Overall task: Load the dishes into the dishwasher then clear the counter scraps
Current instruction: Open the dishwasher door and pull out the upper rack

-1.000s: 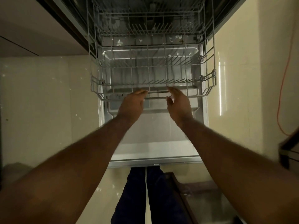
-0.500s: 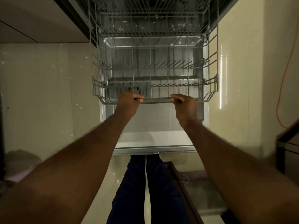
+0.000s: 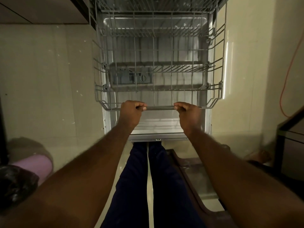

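Grip: left hand (image 3: 130, 112), right hand (image 3: 189, 115) round front rail (image 3: 160, 108) (rack (image 3: 219, 91) beyond)

The grey wire rack (image 3: 154, 50) sits drawn out level above the dishwasher door (image 3: 156, 125), which lies folded down, steel-lined, dispenser (image 3: 130, 78) facing up.

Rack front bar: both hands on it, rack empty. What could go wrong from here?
1. The rack holds nothing, so it is light; a hard tug by the left hand and right hand on the front bar may overrun the open door.
2. An unequal pull could skew it sideways.
3. The legs stand right at the door's edge; shins may knock it.
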